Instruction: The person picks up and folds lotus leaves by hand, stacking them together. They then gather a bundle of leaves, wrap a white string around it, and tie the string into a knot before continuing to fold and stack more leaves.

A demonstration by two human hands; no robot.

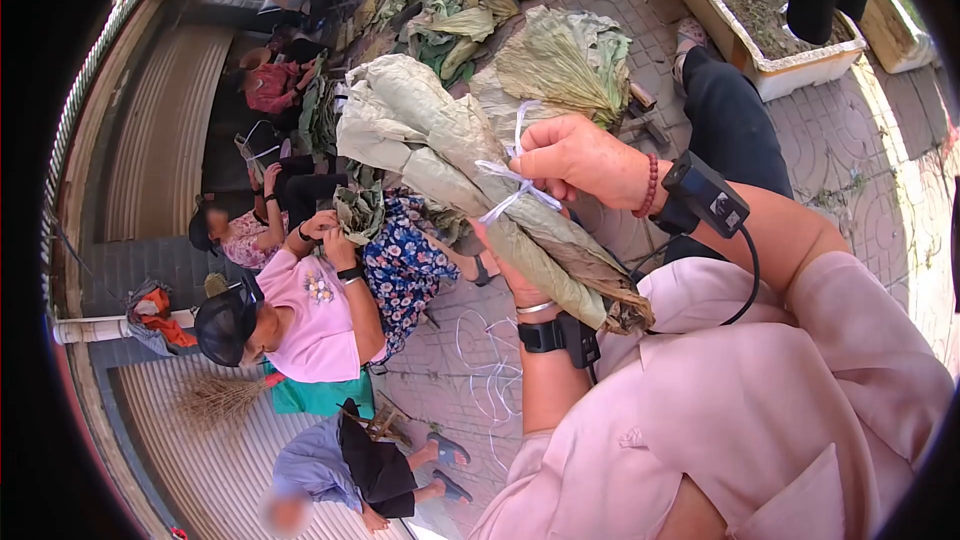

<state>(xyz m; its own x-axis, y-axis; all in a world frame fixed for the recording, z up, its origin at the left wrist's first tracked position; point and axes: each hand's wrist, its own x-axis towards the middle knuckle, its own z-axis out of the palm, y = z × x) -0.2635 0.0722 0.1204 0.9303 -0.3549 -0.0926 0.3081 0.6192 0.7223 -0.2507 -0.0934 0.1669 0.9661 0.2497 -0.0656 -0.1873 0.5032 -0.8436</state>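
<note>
A rolled bundle of dried, grey-green leaves (440, 145) lies slantwise in front of my chest, its broad end up and to the left. White plastic string (520, 195) is wrapped around its middle. My left hand (522, 280) grips the bundle from beneath, with most of its fingers hidden behind the leaves. Above the tie, my right hand (575, 160) pinches the string between thumb and fingers, and a loose end sticks up beside it.
Behind the bundle lie a fanned stack of dried leaves (560, 65) and a large leaf heap (470, 0). A foam planter box (790, 70) stands at upper right. Loose white string (485, 360) trails on the paving. A co-worker in pink (315, 320) and other people sit at left.
</note>
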